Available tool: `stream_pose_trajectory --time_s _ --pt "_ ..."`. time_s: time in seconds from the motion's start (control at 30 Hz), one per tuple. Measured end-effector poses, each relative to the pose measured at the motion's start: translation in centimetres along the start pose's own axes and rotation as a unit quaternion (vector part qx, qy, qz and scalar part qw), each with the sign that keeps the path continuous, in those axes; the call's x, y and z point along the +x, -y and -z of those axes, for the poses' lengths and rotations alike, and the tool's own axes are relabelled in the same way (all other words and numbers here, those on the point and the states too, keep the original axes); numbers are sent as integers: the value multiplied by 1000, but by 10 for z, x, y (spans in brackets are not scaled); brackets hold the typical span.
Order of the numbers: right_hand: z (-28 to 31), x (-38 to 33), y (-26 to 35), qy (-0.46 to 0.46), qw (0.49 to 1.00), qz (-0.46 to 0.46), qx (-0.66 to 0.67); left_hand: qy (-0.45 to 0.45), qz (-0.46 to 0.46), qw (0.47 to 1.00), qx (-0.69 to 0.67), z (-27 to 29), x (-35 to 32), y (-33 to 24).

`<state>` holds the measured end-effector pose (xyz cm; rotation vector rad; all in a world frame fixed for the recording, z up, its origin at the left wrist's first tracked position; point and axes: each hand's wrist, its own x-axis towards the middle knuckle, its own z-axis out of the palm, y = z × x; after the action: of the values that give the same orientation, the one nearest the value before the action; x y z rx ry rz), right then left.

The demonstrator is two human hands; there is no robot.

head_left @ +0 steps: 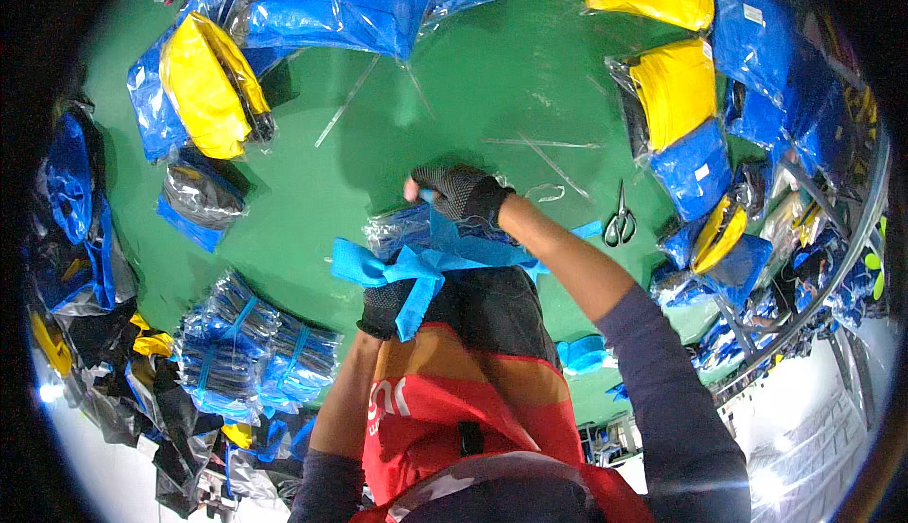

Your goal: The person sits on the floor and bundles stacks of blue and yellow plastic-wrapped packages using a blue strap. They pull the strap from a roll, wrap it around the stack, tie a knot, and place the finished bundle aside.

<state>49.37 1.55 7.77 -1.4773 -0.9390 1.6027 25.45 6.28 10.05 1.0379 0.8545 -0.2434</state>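
Observation:
A bright blue cloth strip lies looped and crossed over a stack of clear plastic packets in front of my body. My right hand, in a black dotted fingerless glove, is closed above the stack, with a bit of the blue strip showing at its fingers. My left hand, gloved in black too, is low at the near side of the stack. The strip's hanging tail and the stack cover its fingers, so their grip is hidden.
Black-handled scissors lie on the green table to the right. Strapped packet bundles sit at the left. Bagged blue packs and yellow packs line the far and right sides. A blue strip roll is nearby.

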Motion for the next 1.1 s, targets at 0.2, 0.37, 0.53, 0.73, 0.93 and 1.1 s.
stream_pose_trajectory --time_s 0.2,0.37,0.53,0.73,0.93,1.1 --pt "-23 9 -72 69 946 40 -315 -53 -25 873 484 15 51 -33" --pt "-39 5 -88 0 979 -88 -182 12 203 802 562 24 95 -26" --pt "-58 8 -120 39 964 -217 -149 -5 216 800 560 20 117 -10" --pt "-33 18 -104 227 909 -288 -200 -28 -15 854 519 11 44 -36" --pt "-18 -13 -55 0 941 -317 -116 62 123 962 235 -1 -111 -100" --pt "-44 -24 -45 50 941 -181 -281 -67 218 968 -101 32 -153 -121"
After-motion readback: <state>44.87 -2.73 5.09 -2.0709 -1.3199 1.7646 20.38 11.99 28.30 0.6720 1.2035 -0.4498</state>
